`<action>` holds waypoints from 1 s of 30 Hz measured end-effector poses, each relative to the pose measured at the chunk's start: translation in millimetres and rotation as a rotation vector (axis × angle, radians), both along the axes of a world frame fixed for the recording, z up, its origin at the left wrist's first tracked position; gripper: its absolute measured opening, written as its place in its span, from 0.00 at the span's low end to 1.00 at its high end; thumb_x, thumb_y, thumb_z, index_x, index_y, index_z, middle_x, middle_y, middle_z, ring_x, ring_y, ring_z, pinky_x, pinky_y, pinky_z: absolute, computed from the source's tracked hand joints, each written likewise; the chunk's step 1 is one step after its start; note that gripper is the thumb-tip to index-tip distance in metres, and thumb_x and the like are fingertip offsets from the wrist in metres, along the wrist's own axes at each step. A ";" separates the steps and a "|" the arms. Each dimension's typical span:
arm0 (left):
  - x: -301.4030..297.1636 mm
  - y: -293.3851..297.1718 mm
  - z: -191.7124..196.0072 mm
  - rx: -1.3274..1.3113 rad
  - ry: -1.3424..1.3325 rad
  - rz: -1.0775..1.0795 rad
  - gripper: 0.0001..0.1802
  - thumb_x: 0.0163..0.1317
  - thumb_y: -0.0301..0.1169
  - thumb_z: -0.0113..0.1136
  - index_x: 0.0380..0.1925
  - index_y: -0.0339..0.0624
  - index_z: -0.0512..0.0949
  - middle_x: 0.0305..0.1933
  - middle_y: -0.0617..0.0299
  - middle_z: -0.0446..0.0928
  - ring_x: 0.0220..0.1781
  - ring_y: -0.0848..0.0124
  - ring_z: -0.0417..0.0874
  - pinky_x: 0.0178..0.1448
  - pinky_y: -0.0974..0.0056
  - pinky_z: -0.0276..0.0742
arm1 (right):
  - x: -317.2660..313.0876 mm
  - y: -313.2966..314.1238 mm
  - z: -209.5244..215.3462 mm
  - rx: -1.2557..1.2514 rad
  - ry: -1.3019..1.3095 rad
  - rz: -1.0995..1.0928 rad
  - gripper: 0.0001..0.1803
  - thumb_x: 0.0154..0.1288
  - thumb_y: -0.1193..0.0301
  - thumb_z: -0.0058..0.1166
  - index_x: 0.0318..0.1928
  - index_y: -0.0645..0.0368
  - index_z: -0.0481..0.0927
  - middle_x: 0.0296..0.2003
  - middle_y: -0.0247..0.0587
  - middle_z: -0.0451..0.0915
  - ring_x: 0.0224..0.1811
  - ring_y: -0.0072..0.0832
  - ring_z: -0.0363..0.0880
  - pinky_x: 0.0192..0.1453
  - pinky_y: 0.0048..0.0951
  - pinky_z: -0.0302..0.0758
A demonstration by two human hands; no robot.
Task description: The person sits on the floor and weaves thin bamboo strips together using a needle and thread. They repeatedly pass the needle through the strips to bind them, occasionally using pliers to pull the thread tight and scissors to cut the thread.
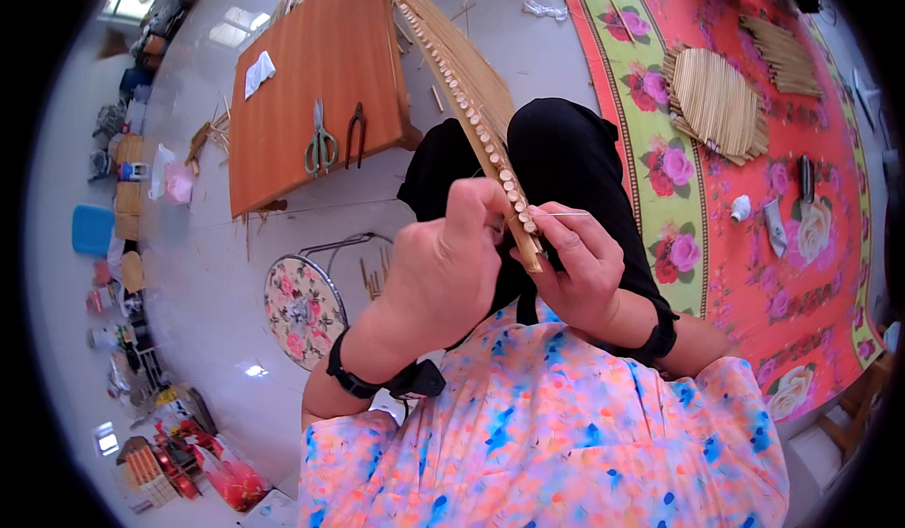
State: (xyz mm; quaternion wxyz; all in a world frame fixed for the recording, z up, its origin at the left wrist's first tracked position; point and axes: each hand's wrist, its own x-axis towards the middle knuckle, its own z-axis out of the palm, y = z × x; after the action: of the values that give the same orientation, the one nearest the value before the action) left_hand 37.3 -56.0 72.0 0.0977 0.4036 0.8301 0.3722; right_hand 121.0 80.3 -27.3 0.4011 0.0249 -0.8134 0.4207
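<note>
A long mat of pale stalks (pixel 462 71) runs from the far edge to my lap, with round cut stalk ends lined up along its side. My left hand (pixel 448 255) is closed at the near end of this mat, its fingertips partly hidden by the hand itself. On the other side, my right hand (pixel 583 269) pinches with thumb and forefinger against the mat's edge. A thin, straight, needle-like piece (pixel 566 214) sticks out to the right from that pinch. Whether it passes through the stalks, I cannot tell.
Left of the mat stands a brown wooden table (pixel 311 57) with scissors (pixel 320 141), pliers (pixel 354 137) and a white cloth (pixel 258 74). A round floral stool (pixel 304 309) is below it. A red floral cloth (pixel 735 292) at right carries an oval stalk piece (pixel 716 99) and a dark-handled tool (pixel 806 181).
</note>
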 end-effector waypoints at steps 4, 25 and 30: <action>-12.0 -9.4 5.1 -0.046 0.159 0.129 0.21 0.59 0.14 0.47 0.54 0.35 0.65 0.48 0.48 0.77 0.36 0.59 0.86 0.39 0.61 0.80 | 0.5 2.0 5.6 -0.002 -0.030 -0.043 0.22 0.45 0.80 0.68 0.44 0.68 0.80 0.38 0.51 0.81 0.36 0.39 0.83 0.39 0.29 0.81; 7.6 30.0 -70.9 0.115 0.183 -0.007 0.44 0.42 0.37 0.74 0.60 0.36 0.65 0.60 0.42 0.68 0.46 0.50 0.82 0.44 0.56 0.80 | -13.5 29.2 10.6 -0.561 -0.090 -0.204 0.18 0.63 0.76 0.60 0.52 0.72 0.77 0.47 0.41 0.79 0.38 0.20 0.80 0.41 0.19 0.79; 5.8 61.4 -102.3 0.210 0.269 0.155 0.56 0.38 0.37 0.76 0.66 0.32 0.55 0.64 0.38 0.63 0.55 0.47 0.77 0.47 0.57 0.80 | -27.9 20.8 19.8 -0.595 -0.093 -0.252 0.17 0.64 0.79 0.57 0.53 0.73 0.75 0.46 0.42 0.78 0.44 0.24 0.80 0.47 0.23 0.79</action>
State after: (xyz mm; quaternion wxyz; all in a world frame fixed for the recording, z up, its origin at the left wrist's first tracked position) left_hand 43.1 5.4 -30.3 -0.0857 0.3925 0.8208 0.4060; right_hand 93.1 101.1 -7.5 0.4019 -0.2134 -0.6689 0.5878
